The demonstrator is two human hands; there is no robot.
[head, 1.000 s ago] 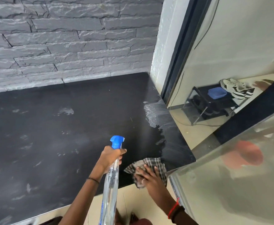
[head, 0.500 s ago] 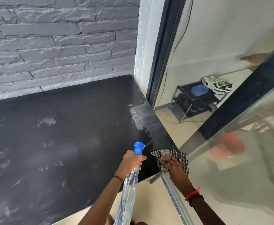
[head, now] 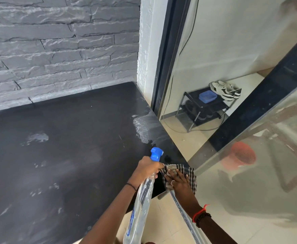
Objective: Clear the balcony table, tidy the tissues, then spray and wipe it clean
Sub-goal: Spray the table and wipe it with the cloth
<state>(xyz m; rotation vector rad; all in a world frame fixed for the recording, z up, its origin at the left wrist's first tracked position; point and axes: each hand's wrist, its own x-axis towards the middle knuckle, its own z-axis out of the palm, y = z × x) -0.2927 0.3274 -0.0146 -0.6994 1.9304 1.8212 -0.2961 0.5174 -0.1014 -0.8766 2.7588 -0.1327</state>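
Spray bottle (head: 140,208) and cloth (head: 188,173) at the near right corner of a black tabletop (head: 65,155).

Nearest the viewer, the left hand (head: 148,167) is curled round the neck of the clear bottle, whose body slants down toward the viewer and whose blue nozzle (head: 156,154) points out over the tabletop. Just right of it, the right hand (head: 178,182) lies flat, fingers straight, pressing the checked cloth onto the tabletop's corner; part of the cloth hangs over the right edge. Beyond the hands, a wet patch (head: 144,127) glistens along the right edge, and pale smears (head: 38,137) dot the left and middle of the surface. The far edge meets a grey stone wall (head: 56,50). To the right, past a glass pane (head: 267,173), a black rack (head: 202,110) on the floor carries a blue box (head: 207,96) and white shoes (head: 227,90).
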